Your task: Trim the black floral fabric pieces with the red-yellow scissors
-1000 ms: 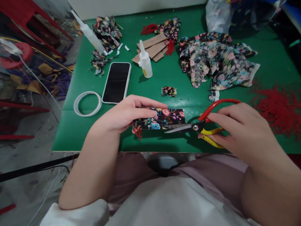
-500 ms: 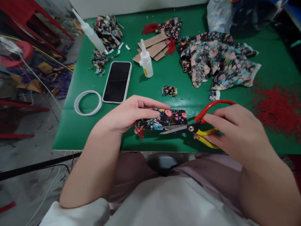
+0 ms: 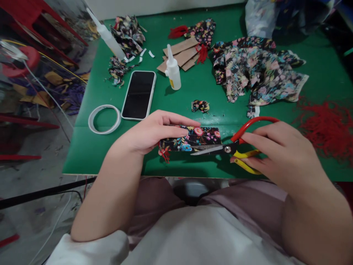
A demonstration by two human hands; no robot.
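While our left grip (image 3: 150, 132) pinches the floral cloth (image 3: 205, 136) near the surface's front edge (image 3: 82, 165) and our right grip (image 3: 284, 151) holds scissors (image 3: 227, 149), we judge the cloth light and soft, best held at its left end.

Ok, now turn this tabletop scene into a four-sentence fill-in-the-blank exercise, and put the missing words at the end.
1. The left hand holds a dark fabric piece with a ____ pattern.
2. The right hand holds scissors with one red handle and one ____ handle.
3. The phone lies with its screen facing ____.
4. The tangled threads at the far right are ____.

Missing words: floral; yellow; up; red.
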